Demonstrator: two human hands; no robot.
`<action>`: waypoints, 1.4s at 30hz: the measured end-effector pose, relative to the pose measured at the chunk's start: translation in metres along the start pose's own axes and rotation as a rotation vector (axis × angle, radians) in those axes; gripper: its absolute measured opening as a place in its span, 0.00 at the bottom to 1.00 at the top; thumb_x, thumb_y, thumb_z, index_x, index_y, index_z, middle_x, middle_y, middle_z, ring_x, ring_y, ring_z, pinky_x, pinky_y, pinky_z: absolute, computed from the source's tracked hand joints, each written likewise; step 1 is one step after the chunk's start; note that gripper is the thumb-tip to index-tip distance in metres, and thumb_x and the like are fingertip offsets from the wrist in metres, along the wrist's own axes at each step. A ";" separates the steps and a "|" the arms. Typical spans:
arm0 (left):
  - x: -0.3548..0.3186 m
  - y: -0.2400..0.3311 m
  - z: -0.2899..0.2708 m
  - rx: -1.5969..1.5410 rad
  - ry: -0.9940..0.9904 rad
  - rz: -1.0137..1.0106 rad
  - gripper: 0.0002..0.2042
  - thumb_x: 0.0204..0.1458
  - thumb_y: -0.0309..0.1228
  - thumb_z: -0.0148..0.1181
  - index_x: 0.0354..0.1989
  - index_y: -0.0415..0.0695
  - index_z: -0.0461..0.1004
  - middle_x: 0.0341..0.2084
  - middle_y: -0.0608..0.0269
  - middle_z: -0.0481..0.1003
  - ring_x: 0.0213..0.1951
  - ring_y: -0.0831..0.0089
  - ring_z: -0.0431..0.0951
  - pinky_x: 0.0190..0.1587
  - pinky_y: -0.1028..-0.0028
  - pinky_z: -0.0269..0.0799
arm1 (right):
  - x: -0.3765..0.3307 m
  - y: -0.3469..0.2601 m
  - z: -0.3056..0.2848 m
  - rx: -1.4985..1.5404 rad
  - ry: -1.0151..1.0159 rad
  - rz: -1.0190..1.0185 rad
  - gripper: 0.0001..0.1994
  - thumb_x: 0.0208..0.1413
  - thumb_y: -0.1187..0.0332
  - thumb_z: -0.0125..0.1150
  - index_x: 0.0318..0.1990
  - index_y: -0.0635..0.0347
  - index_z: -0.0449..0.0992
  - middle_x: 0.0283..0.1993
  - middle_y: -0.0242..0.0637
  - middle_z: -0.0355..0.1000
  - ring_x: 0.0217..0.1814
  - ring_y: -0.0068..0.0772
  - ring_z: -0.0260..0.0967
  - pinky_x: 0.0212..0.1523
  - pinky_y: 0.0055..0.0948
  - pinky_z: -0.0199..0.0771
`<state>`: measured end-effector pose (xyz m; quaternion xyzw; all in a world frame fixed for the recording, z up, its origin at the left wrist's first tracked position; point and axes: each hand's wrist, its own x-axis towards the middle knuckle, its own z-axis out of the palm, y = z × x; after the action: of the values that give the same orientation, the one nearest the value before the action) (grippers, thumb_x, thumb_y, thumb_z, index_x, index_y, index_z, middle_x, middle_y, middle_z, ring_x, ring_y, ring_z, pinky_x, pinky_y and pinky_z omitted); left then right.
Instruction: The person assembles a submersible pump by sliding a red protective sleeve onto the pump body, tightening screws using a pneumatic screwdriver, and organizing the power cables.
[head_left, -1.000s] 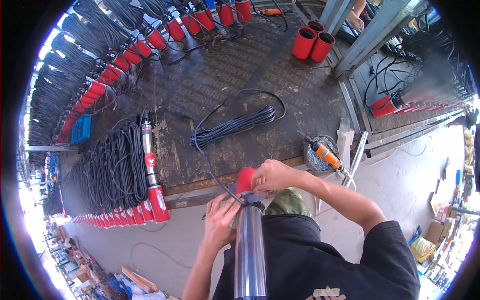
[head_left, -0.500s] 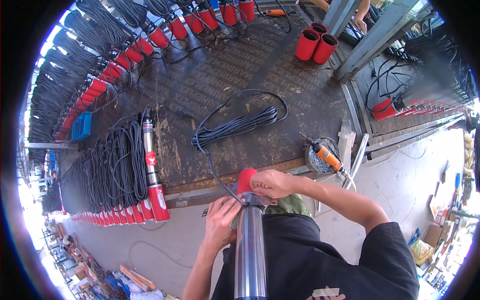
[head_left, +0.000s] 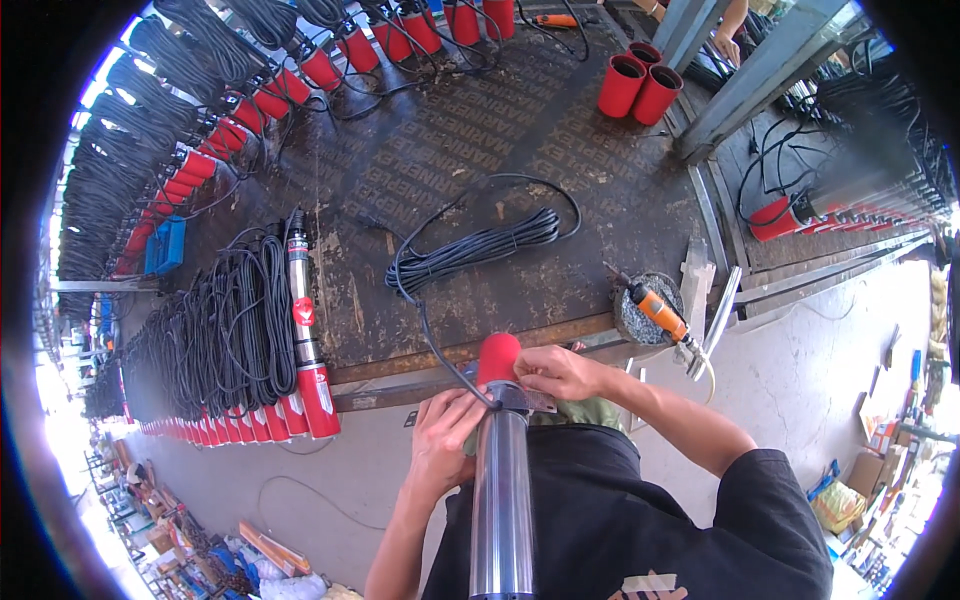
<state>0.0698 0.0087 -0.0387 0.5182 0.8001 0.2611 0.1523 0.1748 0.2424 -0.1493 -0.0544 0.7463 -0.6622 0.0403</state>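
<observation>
Setting: outdoor workshop; dark plywood workbench (head_left: 470, 130) ahead of the grip, concrete floor below it.
Far left of grip: rows of red-capped pumps (head_left: 230, 415) with bundled black cable, standing along the bench edge.
Left of grip, on bench: one finished pump (head_left: 303, 325), steel body and red end, lying flat.
Left hand (head_left: 445, 440): closed around the steel pump tube (head_left: 500, 500) just under its collar, steadying it.
Work piece: the tube is held upright against the body, with its red cap (head_left: 498, 358) on top, just short of the bench edge.
Right hand (head_left: 562, 372): fingers curled shut on the metal collar beside the cap; what they pinch cannot be told.
Cable: black coiled lead (head_left: 475, 245) on the bench beyond the grip, its tail running down to the collar.
Right of grip: orange-handled tool (head_left: 657, 310) resting on a round block.
Handling note: likely best to keep the tube braced upright and the lead slack, so that the collar seats squarely.
</observation>
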 end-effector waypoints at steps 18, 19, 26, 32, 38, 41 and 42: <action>-0.005 -0.006 0.011 -0.012 0.011 0.003 0.24 0.40 0.25 0.67 0.52 0.39 0.77 0.52 0.55 0.78 0.52 0.55 0.76 0.56 0.60 0.70 | -0.066 -0.005 0.011 0.208 0.088 0.289 0.10 0.65 0.64 0.53 0.43 0.63 0.71 0.32 0.38 0.71 0.36 0.27 0.66 0.38 0.33 0.67; -0.003 -0.004 0.009 -0.041 0.013 -0.010 0.24 0.41 0.25 0.66 0.52 0.38 0.77 0.53 0.54 0.78 0.53 0.54 0.76 0.56 0.60 0.69 | -0.071 -0.004 0.011 0.166 0.111 0.311 0.10 0.65 0.65 0.53 0.42 0.63 0.71 0.32 0.39 0.71 0.36 0.28 0.66 0.38 0.33 0.67; -0.008 0.000 0.022 -0.139 -0.018 -0.102 0.19 0.57 0.23 0.55 0.58 0.36 0.71 0.57 0.48 0.73 0.59 0.51 0.72 0.63 0.60 0.66 | -0.130 0.006 0.018 0.168 0.372 0.449 0.12 0.63 0.64 0.55 0.44 0.65 0.74 0.33 0.44 0.74 0.38 0.39 0.73 0.42 0.36 0.71; -0.007 0.001 0.017 -0.062 -0.033 -0.070 0.18 0.56 0.20 0.55 0.56 0.36 0.72 0.56 0.49 0.74 0.58 0.53 0.73 0.62 0.61 0.68 | -0.259 0.073 0.041 -0.229 0.861 0.752 0.11 0.58 0.70 0.61 0.45 0.62 0.83 0.36 0.41 0.82 0.36 0.30 0.81 0.41 0.30 0.80; -0.005 -0.006 0.016 0.001 -0.057 -0.024 0.17 0.57 0.23 0.57 0.55 0.37 0.74 0.55 0.51 0.74 0.55 0.53 0.75 0.57 0.61 0.69 | -0.356 0.117 0.050 -0.106 1.066 1.325 0.11 0.58 0.68 0.63 0.43 0.64 0.84 0.33 0.38 0.83 0.30 0.25 0.80 0.33 0.27 0.81; -0.006 -0.006 0.017 0.005 -0.051 -0.026 0.16 0.57 0.23 0.57 0.54 0.37 0.74 0.54 0.52 0.75 0.54 0.53 0.75 0.57 0.61 0.69 | -0.360 0.121 0.057 0.088 1.268 1.060 0.11 0.57 0.68 0.63 0.42 0.64 0.84 0.31 0.38 0.82 0.31 0.25 0.80 0.34 0.27 0.81; -0.006 -0.005 0.016 0.001 -0.046 -0.036 0.15 0.57 0.23 0.57 0.54 0.37 0.75 0.54 0.52 0.75 0.54 0.53 0.76 0.56 0.61 0.70 | -0.359 0.119 0.056 0.120 1.283 1.079 0.11 0.57 0.69 0.63 0.43 0.64 0.84 0.32 0.38 0.82 0.33 0.25 0.80 0.34 0.26 0.81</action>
<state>0.0768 0.0053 -0.0552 0.5097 0.8056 0.2460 0.1750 0.5343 0.2494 -0.2782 0.6993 0.5117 -0.4930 -0.0778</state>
